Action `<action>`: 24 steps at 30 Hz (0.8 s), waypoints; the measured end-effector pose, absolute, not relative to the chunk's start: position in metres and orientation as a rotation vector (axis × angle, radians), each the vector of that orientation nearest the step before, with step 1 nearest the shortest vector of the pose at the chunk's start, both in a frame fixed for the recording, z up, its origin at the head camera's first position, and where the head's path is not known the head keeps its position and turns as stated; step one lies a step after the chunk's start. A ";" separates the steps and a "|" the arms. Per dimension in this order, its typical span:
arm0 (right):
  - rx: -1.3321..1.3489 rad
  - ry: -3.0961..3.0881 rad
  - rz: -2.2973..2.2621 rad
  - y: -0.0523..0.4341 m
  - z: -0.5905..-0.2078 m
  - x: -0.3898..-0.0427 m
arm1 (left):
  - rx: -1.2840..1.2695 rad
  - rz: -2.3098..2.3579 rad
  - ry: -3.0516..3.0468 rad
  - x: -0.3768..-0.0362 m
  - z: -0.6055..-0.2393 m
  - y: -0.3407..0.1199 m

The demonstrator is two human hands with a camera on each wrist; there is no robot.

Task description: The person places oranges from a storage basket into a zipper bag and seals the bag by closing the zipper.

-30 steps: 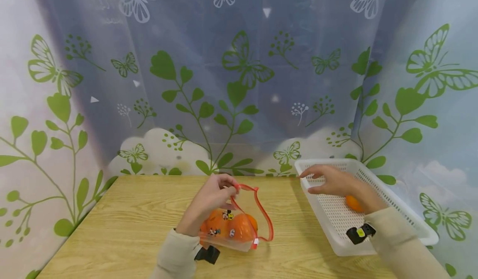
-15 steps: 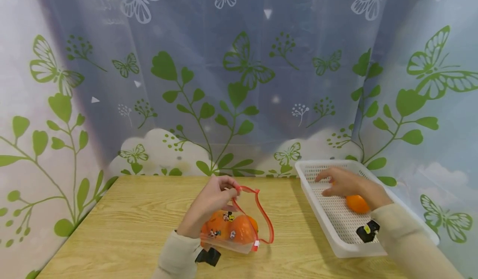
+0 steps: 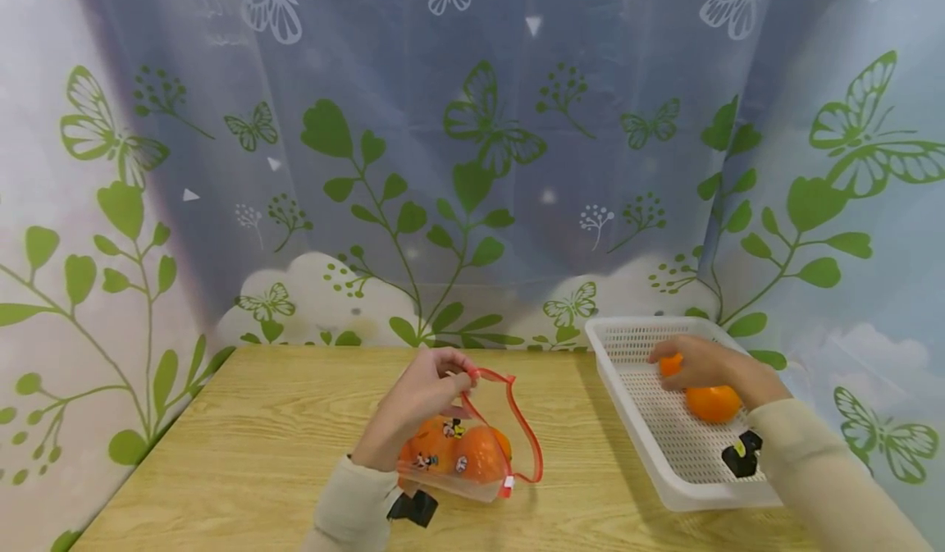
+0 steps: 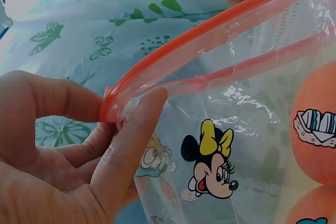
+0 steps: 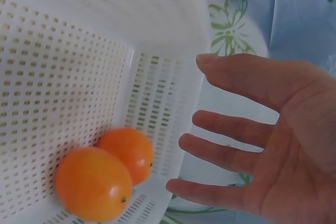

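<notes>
A curtain printed with green leaves and butterflies hangs behind and around a light wooden table.

Near the table's front middle lies a clear zip bag with a red zip strip and small cartoon mouse prints. It holds orange fruit, seen through the plastic, and its mouth stands open in a loop. The left hand pinches the near end of the red zip strip between the thumb and the forefinger, while the other fingers curl in behind. From the left wrist view the two red lips of the strip part away from the pinch, and an orange presses against the inside of the plastic at the right.

To the right of the bag, well apart from it, a white perforated plastic basket rests on the table's right side. Two oranges lie touching one another in it: a larger orange and a smaller orange beyond it, close to a corner. The right hand is over the basket just above the fruit. In the right wrist view its fingers are straight and spread apart, the palm is bare, and it holds nothing.
</notes>
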State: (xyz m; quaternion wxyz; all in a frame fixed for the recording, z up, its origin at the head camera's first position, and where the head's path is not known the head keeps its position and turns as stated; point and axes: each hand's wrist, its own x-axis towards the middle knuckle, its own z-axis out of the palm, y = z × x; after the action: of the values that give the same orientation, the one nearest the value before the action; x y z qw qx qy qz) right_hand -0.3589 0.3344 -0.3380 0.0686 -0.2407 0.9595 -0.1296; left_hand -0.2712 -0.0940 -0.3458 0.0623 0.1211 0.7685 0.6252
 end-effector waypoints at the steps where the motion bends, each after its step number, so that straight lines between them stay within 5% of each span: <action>1: -0.729 2.890 -0.386 0.337 -0.339 -0.360 | 0.365 1.889 2.324 -0.271 -0.346 -0.094; 8: -0.781 2.884 -0.346 0.354 -0.345 -0.371 | 0.356 1.896 2.326 -0.271 -0.346 -0.094; 24: -0.446 2.922 -0.311 0.380 -0.353 -0.375 | 0.371 1.888 2.327 -0.273 -0.347 -0.094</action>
State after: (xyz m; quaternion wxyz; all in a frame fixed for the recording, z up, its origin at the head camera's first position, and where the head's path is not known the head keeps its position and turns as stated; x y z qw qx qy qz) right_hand -0.3752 0.3798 -0.3529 0.0845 -0.1494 0.9796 -0.1041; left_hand -0.2732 -0.0939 -0.3473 0.0611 0.1227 0.7691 0.6242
